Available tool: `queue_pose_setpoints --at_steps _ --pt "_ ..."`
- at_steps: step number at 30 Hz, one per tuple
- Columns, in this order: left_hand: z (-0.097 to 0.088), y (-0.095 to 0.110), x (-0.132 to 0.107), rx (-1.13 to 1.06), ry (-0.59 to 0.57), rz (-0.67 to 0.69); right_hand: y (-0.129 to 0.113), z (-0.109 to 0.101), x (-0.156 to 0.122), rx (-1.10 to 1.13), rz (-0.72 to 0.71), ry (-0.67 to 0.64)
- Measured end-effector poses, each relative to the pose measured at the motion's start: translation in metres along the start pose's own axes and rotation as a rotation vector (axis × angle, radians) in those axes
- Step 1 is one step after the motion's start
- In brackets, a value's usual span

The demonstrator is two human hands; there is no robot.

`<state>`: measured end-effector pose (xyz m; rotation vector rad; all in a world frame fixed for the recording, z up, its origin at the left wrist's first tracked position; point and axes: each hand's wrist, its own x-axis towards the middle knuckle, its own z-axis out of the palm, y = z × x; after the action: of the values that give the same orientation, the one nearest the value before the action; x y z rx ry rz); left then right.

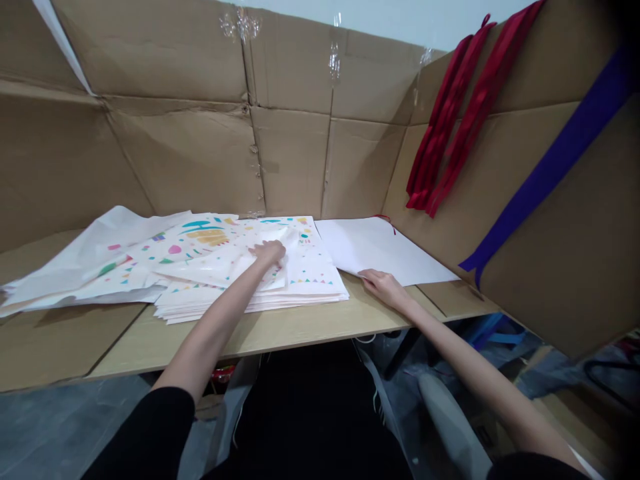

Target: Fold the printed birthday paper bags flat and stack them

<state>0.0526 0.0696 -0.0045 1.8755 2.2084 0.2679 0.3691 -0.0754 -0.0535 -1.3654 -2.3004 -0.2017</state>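
A stack of patterned wrapping paper sheets [310, 273] lies on the wooden table [280, 330], white with coloured shapes. My left hand [269, 252] reaches onto the top of the stack, fingers curled round a lifted, crumpled top sheet [235, 263]. A plain white sheet [380, 250] lies to the right of the stack. My right hand [383, 285] rests at that sheet's near edge, fingertips pinching its corner.
Cardboard walls [290, 147] enclose the table at the back and both sides. Red ribbons [450, 127] and a purple ribbon [550, 167] hang on the right wall. More loose sheets [85, 257] spread to the left. Bags and clutter sit under the table.
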Motion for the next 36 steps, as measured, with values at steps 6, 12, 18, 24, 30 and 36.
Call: queue_pose_setpoints --at_steps 6,12,18,24,30,36 --pt "0.021 -0.023 0.006 -0.106 0.169 0.042 -0.001 0.01 -0.003 0.051 0.081 0.091" --pt "0.019 -0.029 0.007 -0.209 0.169 0.021 0.001 0.01 -0.002 0.037 0.183 0.106" --pt "0.021 -0.035 0.01 -0.274 0.185 -0.01 0.003 -0.001 0.011 0.17 0.291 0.036" --pt "0.022 -0.036 0.007 -0.303 0.197 -0.016 0.003 0.007 0.001 0.336 0.367 0.132" --pt "0.022 -0.036 0.008 -0.315 0.176 -0.013 -0.004 0.016 -0.004 0.18 0.206 0.365" --pt "0.021 -0.034 0.008 -0.31 0.159 -0.014 -0.008 0.015 -0.004 -0.062 0.209 0.313"
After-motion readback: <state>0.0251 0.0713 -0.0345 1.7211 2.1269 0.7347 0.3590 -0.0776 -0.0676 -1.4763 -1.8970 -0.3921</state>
